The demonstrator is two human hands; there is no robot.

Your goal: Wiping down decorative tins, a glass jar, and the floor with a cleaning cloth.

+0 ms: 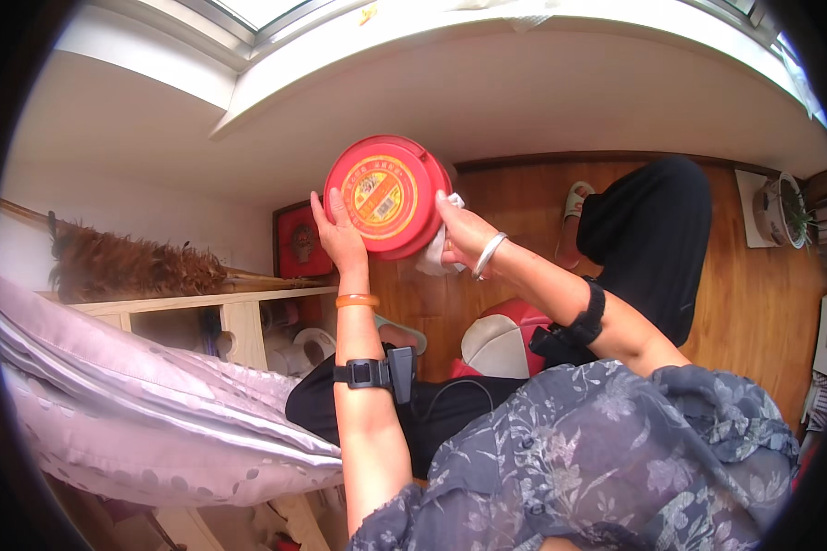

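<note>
A round red plastic container [419,155] with a yellow and orange round label is held up ahead of me, its labelled face towards the camera. My left hand [342,237] grips its lower left rim, with two fingers lying over the edge of the label side. At the container's right side is my right hand [463,231], thumb against the rim and a crumpled white cloth or tissue [433,256] under its fingers. The container's far side is hidden, and so are some fingers of both hands.
A brown feather duster [138,265] lies along a wooden shelf [238,308] at left, above a pink quilted fabric [179,427]. Below my hands are a red and beige stool or ball [499,337] and the wood floor [744,303]. A potted plant [775,210] stands right; a windowsill [331,62] runs above.
</note>
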